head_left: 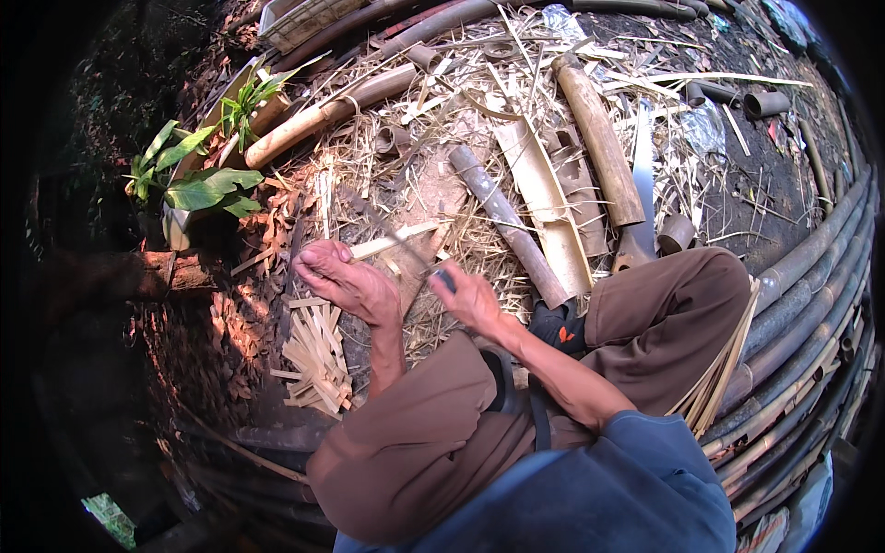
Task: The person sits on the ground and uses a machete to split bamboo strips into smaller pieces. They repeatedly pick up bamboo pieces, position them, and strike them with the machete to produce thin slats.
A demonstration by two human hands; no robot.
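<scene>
My left hand point(348, 282) is closed around one end of a pale split bamboo strip point(398, 240), which points away to the right. In my right hand point(472, 300) is the dark handle of a knife point(406, 241). Its narrow blade, somewhat blurred, slants up and left across the strip. Whether the edge touches the strip I cannot tell. Just below my left hand lies a loose pile of short bamboo strips point(318, 355). Both forearms reach over my bent, brown-trousered legs.
Beyond my hands, a grey bamboo tube point(507, 221), a split bamboo half point(546, 198) and a thick bamboo pole point(599, 138) lie among shavings. A handsaw point(643, 170) rests to their right. Long bamboo poles point(793, 300) are stacked at my right; a leafy plant point(207, 189) stands far left.
</scene>
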